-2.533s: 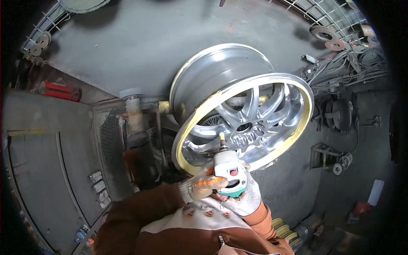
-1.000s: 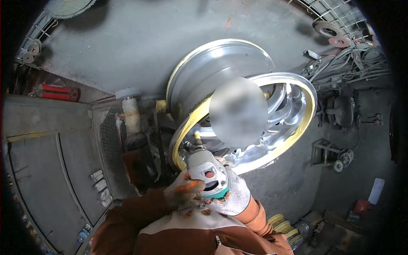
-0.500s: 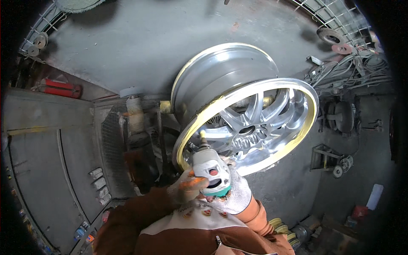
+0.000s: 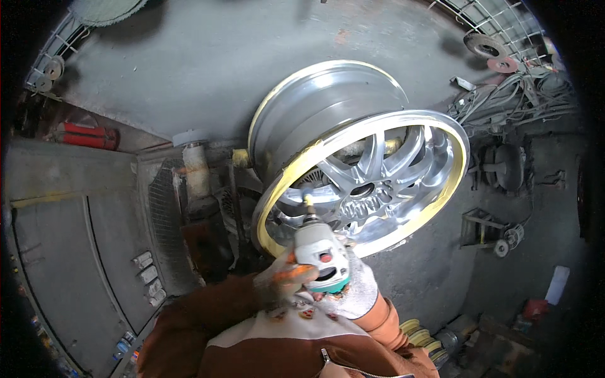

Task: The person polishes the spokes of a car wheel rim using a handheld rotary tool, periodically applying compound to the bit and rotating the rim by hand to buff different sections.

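Note:
A large silver alloy wheel (image 4: 374,157), its outer lip and rear edge edged with yellow, stands tilted in front of me. Both hands hold a white die grinder (image 4: 322,244) with a teal end, whose small yellow tip (image 4: 308,200) is at the wheel's left spokes; contact is unclear. My left hand (image 4: 282,275), in a glove with orange patches, wraps the grinder's left side. On its right and partly behind it is my right hand (image 4: 358,286) in a pale glove, closed around the body, fingers mostly hidden.
A yellow-wrapped support end (image 4: 241,158) sits left of the wheel. Cables (image 4: 504,101) hang at the right wall below a wire rack (image 4: 498,24). A red cylinder (image 4: 85,135) lies at left. Yellow-edged rims (image 4: 421,339) and a small metal stand (image 4: 482,230) are on the right.
The grinder and both hands have shifted slightly right relative to the wheel, the tip moving along the left spoke area. The whole view has shifted a little; the grip is unchanged.

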Demonstrator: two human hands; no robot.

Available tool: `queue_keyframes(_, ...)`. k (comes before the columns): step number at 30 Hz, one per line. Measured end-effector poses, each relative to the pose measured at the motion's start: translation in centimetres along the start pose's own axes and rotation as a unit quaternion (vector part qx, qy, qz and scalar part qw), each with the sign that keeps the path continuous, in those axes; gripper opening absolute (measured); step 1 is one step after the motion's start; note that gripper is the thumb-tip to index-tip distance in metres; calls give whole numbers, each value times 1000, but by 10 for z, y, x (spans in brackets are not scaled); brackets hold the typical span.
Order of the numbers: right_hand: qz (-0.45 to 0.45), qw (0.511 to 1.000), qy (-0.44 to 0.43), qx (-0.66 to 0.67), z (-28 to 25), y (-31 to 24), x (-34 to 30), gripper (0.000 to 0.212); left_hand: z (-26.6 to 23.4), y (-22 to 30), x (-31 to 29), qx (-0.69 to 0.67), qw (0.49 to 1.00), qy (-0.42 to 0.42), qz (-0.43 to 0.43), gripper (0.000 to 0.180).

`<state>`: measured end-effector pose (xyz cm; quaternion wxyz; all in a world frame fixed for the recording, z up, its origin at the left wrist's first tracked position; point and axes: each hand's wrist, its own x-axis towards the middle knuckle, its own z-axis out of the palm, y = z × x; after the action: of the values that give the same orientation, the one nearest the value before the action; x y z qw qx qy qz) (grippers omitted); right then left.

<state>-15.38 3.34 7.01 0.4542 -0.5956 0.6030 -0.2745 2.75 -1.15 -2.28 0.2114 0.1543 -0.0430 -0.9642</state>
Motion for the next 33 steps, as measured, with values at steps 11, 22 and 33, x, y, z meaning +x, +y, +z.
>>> queue_keyframes(11, 36, 998, 31, 39, -12, 4, -2, 85, 16, -2, 16, 62, 997, 36, 0, 72)
queue_keyframes(22, -43, 997, 38, -51, -20, 7, 0, 86, 20, -2, 30, 19, 1000, -18, -16, 79)
queue_keyframes(33, -36, 988, 48, -139, -24, 17, -18, 76, 37, 0, 33, 84, 996, -31, -24, 79)
